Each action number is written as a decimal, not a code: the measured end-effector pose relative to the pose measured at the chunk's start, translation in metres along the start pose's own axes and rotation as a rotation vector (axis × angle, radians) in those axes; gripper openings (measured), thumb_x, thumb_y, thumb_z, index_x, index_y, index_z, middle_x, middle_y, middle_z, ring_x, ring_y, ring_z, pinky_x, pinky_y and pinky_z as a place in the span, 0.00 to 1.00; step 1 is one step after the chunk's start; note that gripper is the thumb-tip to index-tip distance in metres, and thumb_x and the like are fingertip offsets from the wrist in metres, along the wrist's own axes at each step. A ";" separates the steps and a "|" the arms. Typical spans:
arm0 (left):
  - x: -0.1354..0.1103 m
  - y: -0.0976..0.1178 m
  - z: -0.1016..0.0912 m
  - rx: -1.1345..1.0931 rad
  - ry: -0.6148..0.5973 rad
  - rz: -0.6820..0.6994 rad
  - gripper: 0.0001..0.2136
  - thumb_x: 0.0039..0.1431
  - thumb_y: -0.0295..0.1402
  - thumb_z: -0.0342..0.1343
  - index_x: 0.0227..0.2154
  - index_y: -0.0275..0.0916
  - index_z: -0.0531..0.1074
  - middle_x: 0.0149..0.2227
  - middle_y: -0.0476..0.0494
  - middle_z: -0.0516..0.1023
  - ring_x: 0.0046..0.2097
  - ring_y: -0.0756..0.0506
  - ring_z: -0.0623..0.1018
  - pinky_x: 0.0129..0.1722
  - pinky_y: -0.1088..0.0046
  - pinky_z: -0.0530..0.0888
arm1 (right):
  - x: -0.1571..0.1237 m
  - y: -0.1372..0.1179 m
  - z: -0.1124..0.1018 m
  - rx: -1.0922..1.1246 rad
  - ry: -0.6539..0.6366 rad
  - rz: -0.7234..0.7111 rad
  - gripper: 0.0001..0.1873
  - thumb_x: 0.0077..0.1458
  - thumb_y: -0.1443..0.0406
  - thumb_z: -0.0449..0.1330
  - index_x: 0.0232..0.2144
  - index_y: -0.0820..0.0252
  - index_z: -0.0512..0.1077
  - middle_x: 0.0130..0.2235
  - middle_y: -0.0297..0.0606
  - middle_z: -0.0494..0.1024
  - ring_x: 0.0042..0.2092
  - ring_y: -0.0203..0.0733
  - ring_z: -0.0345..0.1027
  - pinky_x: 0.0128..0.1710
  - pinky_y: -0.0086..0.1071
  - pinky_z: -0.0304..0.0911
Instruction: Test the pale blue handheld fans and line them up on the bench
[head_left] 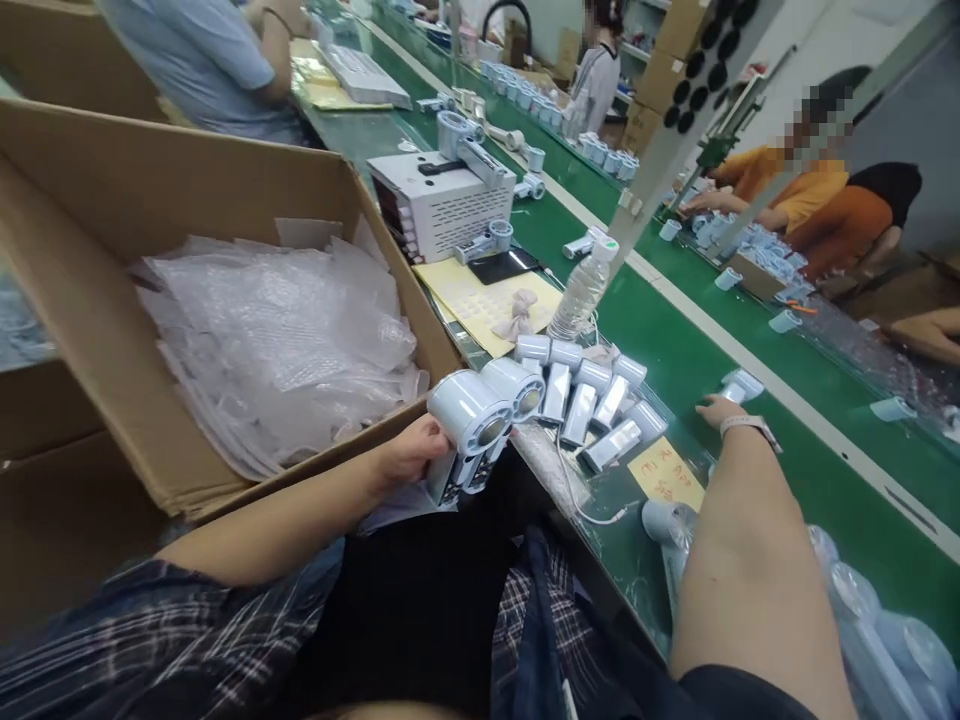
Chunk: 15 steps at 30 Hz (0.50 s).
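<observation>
Pale-blue round-headed plastic devices fill the gripping left hand beside the brown cardboard box. The right hand's grip is unclear.

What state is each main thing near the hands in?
Left hand: gripping.
Two pale blue plastic round-headed devices: held in left hand, raised.
Right hand: at another pale blue device; grip unclear.
Brown cardboard box: open, holding clear bubble-wrap bags.
Clear plastic bottle: upright, capped.
White cable: one end loose.
</observation>
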<state>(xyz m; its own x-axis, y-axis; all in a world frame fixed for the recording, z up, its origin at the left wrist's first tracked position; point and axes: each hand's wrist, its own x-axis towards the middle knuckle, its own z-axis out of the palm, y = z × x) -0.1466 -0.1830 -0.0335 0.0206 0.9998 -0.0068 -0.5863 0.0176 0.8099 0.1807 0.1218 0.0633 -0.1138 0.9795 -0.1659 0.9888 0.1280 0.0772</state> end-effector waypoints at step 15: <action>0.021 -0.007 0.000 0.034 0.144 0.082 0.32 0.38 0.55 0.75 0.37 0.33 0.79 0.35 0.36 0.84 0.37 0.40 0.83 0.38 0.67 0.79 | -0.142 -0.119 0.070 0.192 0.341 -0.489 0.23 0.63 0.71 0.52 0.57 0.62 0.76 0.39 0.55 0.75 0.41 0.54 0.69 0.46 0.49 0.67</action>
<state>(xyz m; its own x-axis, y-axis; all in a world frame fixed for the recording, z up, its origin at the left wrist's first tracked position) -0.1419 -0.1622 -0.0393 -0.1444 0.9893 -0.0219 -0.5537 -0.0624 0.8304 0.0856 -0.0431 0.0091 -0.5505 0.8134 0.1880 0.8108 0.5745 -0.1117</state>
